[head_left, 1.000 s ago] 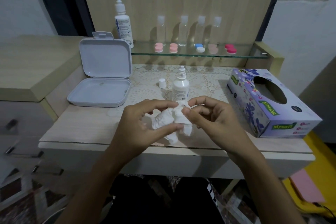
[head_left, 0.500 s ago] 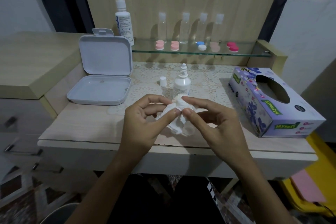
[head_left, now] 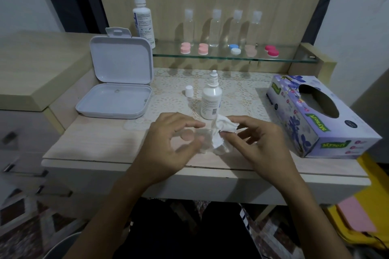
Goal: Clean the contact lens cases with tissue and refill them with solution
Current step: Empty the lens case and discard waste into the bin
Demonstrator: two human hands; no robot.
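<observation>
Both hands lower, left hand (head_left: 168, 143) off tissue (head_left: 223, 130), right hand (head_left: 261, 141) pinching it

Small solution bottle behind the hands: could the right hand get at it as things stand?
Probably yes, once it lets go. The small solution bottle stands upright just beyond the right hand with nothing between them, but that hand's fingers pinch the crumpled tissue.

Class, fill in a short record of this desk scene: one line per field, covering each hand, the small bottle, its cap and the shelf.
left hand: holds a clear lens case
right hand: pinches crumpled tissue against the case
small bottle: upright, uncapped
cap: on the mat, left of the bottle
glass shelf: five closed lens cases
</observation>
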